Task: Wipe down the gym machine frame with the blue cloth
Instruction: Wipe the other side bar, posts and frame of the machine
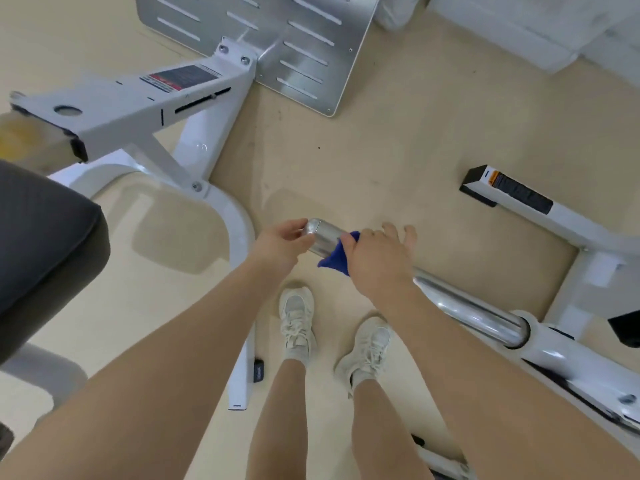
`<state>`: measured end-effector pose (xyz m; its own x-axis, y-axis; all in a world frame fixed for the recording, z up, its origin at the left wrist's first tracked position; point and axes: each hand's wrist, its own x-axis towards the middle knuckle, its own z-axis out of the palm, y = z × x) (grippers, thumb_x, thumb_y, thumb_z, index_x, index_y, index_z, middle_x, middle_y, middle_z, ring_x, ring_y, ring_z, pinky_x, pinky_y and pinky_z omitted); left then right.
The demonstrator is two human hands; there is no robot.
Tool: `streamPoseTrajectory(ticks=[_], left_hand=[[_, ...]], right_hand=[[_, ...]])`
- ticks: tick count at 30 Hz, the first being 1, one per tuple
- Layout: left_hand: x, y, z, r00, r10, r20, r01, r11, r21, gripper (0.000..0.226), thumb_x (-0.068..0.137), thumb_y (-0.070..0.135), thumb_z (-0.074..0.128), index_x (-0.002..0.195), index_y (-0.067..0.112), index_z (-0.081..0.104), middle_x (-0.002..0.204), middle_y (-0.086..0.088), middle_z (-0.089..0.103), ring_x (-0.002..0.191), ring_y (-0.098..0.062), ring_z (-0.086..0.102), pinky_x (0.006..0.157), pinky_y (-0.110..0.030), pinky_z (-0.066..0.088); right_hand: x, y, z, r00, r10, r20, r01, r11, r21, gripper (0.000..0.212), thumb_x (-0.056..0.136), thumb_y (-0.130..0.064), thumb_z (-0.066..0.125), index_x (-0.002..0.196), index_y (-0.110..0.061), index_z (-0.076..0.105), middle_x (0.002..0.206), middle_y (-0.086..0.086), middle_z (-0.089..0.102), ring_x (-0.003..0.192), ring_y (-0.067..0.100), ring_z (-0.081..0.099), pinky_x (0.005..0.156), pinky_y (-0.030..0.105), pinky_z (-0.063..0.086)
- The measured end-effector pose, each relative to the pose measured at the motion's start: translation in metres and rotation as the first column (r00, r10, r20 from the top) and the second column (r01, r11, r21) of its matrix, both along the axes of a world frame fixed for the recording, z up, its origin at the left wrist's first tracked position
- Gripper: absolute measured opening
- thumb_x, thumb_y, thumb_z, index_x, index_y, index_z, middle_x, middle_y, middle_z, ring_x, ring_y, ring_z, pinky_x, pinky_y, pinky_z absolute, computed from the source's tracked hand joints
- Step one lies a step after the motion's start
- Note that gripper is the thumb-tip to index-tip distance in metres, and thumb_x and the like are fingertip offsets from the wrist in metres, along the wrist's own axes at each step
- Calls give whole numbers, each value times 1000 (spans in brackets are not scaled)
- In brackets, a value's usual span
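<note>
A chrome bar (467,306) of the white gym machine frame (568,365) runs from the lower right up to the middle of the view. My left hand (277,244) pinches the bar's rounded free end with its fingertips. My right hand (377,261) lies over the bar just behind that end and presses the blue cloth (334,258) against the chrome. The cloth bunches under my palm and hangs a little below the bar. My right fingers stretch out past the bar's far side.
A white frame beam (138,109) with a warning label crosses the upper left, beside a dark seat pad (41,244). A slotted metal footplate (277,36) stands at the top. Another white beam (540,209) lies at right. My two feet (332,334) stand on the beige floor below the bar.
</note>
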<state>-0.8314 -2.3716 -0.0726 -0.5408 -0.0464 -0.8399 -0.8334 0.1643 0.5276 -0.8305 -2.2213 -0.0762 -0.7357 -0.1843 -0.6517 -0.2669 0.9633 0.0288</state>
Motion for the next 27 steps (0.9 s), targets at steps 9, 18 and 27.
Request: streamPoseTrajectory(ticks=[9,18,27], left_hand=[[-1,2,2,999,-35,27,35,999,-15,32,93,13,55,124,15,56,103,2,62,81,-11,54,68,-20,42],[3,7,8,997,69,-14,-70,998,-11,19,91,11,57,92,28,66,84,4,58,79,-12,53,64,-19,38],[23,27,-8,942,324,-87,-323,946,28,23,95,21,52,116,28,58,102,5,60,95,-14,57,79,-27,39]], right_hand=[[36,30,-20,926,-185,-330,145,979,-142,52,90,-47,23,87,-10,60,68,3,62,61,24,59,76,35,45],[16,-31,-10,920,-343,-191,312,934,-172,33,93,-30,34,98,-8,58,85,9,63,76,27,60,73,33,45],[50,53,-26,899,-234,-371,186,969,-160,53,97,-41,7,144,-29,26,119,2,60,107,28,54,95,43,34]])
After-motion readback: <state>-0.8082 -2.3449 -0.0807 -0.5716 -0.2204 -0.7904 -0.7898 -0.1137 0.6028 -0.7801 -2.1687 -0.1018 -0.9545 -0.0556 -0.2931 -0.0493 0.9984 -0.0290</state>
